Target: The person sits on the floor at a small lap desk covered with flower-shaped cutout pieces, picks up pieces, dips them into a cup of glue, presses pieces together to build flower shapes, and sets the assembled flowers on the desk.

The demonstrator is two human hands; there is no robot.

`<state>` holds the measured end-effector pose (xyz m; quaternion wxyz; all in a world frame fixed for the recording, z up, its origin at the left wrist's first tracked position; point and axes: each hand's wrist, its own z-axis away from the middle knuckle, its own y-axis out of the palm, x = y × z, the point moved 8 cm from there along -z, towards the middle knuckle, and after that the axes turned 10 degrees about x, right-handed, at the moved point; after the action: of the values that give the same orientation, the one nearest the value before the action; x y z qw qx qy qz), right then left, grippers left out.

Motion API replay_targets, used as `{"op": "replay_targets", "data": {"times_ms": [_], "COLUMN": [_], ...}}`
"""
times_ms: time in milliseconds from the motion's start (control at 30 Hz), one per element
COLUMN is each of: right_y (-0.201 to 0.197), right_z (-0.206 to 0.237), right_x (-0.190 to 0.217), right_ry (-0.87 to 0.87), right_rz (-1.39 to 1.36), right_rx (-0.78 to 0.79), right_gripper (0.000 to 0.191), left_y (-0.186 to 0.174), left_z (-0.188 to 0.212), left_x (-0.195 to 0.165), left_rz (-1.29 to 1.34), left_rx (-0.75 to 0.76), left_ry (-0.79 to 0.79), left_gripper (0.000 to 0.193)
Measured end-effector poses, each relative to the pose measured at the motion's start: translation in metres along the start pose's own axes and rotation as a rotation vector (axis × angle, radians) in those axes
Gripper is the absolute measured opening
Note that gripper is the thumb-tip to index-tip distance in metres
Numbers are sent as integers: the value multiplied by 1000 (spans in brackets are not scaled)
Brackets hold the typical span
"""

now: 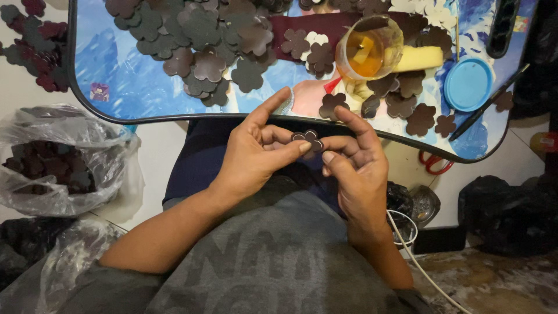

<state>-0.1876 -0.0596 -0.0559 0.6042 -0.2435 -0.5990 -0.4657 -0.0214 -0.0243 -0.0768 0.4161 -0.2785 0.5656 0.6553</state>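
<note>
Both hands meet over my lap, just below the edge of a small blue table [104,70]. A dark brown flower-shaped cutout [308,138] is pinched between them. My left hand [261,154] grips its left side with thumb and fingers, index finger stretched up. My right hand [354,166] holds its right side with thumb and index finger. A large heap of the same brown flower cutouts [203,40] covers the table's far left and middle. More single cutouts [407,107] lie near the right front edge.
A clear plastic cup with amber liquid [367,49] stands on the table beside a yellow sponge [421,57] and a round blue lid [468,84]. A black pen [488,104] lies at right. Plastic bag of cutouts [52,163] at left; red scissors [433,163] on the floor.
</note>
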Motion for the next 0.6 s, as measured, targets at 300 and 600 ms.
{"op": "replay_targets", "data": {"times_ms": [300,600], "right_y": [2,-2], "right_z": [0,-3], "right_x": [3,0], "right_ry": [12,-22], "right_rz": [49,-20], "right_rx": [-21,-40], "right_gripper": [67,65], "left_y": [0,4], "left_z": [0,-3], "left_x": [2,17], "left_rz": [18,103], "left_rx": [2,93], "left_ry": [-2,12], "left_gripper": [89,79]}}
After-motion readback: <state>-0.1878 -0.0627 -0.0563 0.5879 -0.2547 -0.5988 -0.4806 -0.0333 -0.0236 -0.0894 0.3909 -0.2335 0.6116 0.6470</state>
